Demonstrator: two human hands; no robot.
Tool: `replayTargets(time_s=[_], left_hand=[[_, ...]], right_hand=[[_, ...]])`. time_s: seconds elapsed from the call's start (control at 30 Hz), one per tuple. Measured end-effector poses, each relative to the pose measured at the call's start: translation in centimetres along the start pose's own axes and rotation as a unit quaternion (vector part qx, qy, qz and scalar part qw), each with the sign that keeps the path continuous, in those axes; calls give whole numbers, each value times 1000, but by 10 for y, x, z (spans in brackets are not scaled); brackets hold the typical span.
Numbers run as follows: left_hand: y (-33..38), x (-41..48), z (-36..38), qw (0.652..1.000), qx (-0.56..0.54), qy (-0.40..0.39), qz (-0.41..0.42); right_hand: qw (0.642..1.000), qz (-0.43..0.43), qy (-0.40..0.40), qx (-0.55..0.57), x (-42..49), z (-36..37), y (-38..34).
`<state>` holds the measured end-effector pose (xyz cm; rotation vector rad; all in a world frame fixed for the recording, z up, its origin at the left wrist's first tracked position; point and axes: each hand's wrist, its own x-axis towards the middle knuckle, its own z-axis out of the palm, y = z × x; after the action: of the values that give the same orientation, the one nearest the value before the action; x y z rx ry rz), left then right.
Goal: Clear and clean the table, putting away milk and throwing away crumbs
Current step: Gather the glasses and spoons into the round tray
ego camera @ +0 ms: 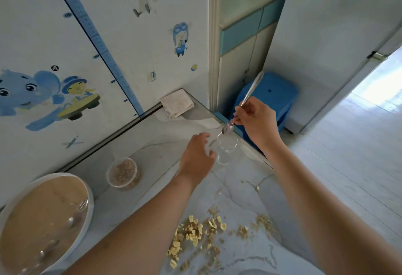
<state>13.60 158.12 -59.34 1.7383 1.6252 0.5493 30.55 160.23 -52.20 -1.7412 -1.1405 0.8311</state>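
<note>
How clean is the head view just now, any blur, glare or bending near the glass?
Head view: the spoon handle is smeared by motion; the glass shows only a faint rim; the doorway at right is blown out; wide-angle bending tilts the door frame and stretches the bowl at left; the crumbs read fairly sharp.

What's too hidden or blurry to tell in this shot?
Head view:
1. Whether the left hand grips the glass: the hand hides that side.
2. What the glass holds: blurred.
3. Big bowl: cut by left and bottom edges.
4. Handle of the spoon in the right hand: motion blur.
</note>
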Motion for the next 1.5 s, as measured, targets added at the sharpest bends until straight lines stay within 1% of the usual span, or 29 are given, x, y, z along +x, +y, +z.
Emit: replayTargets(time_s=[0.07, 0.17, 0.27, 0.33, 0.4, 0.47, 0.57, 0.9, 1.07, 1.17, 1.27, 1.37, 1.43, 1.5], left_hand=[[11, 10, 8, 1000, 2, -24, 7], [21, 25, 21, 995, 11, -94, -23], [23, 33, 34, 987, 57, -148, -32], [23, 35, 41, 987, 79, -140, -20], [23, 36, 43, 989, 93, -111, -14], [23, 37, 44, 992, 88, -92, -8], [22, 36, 43, 993, 76, -90, -6], [4, 22, 18, 994, 81, -75, 1], [-10, 5, -31, 996, 69, -62, 0], [-14, -6, -78, 996, 78, -42, 4], [-20, -24, -134, 994, 103, -16, 16], [-36, -48, -198, 987, 156, 15, 23], [-51, -63, -240, 981, 191, 35, 23], [-68, -78, -274, 978, 201, 52, 10]], right_hand=[[1000, 9, 2, -10, 1, 2, 14], [999, 18, -5, -34, 0, 11, 35], [997, 29, -22, -69, -1, 20, 52], [995, 25, -24, -89, -1, 24, 60], [994, 21, -27, -105, 1, 27, 65], [992, 24, -38, -117, 3, 30, 67], [991, 41, -52, -120, 4, 34, 68], [980, -13, -98, -174, -2, 43, 57], [968, -39, -130, -213, -19, 62, 30], [956, -53, -171, -234, -38, 83, -1], [957, -62, -190, -211, -58, 111, -41], [953, -85, -215, -198, -86, 152, -86], [946, -107, -231, -202, -106, 182, -116], [948, -106, -244, -176, -126, 211, -138]])
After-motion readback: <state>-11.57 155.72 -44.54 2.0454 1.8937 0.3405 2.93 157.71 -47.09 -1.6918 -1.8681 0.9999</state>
